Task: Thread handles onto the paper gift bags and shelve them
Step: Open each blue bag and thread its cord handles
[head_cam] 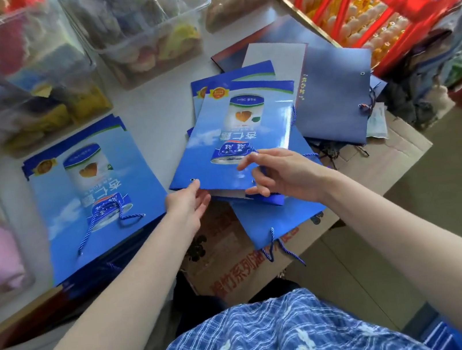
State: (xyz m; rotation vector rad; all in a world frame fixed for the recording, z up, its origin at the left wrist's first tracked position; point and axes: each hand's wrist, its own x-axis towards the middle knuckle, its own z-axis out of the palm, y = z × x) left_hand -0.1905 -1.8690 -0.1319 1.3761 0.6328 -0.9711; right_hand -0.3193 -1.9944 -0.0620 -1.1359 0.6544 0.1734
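Note:
A flat blue paper gift bag (235,134) printed with a can lies on top of a pile of like bags in the middle. My left hand (189,204) holds its near left corner, thumb by a metal eyelet (192,180). My right hand (281,177) rests on its near right edge and pinches a blue cord (294,122) there. On the left lies a second stack of blue bags (91,197), a blue rope handle (110,221) threaded in the top one. Another blue bag (277,225) with a dangling cord sticks out below the pile.
Clear plastic bins (139,23) of wrapped snacks stand at the back. A red plastic crate (377,0) is at the back right. Dark blue bags (332,98) lie right of the pile. A printed cardboard box (238,264) lies under the bags near my lap.

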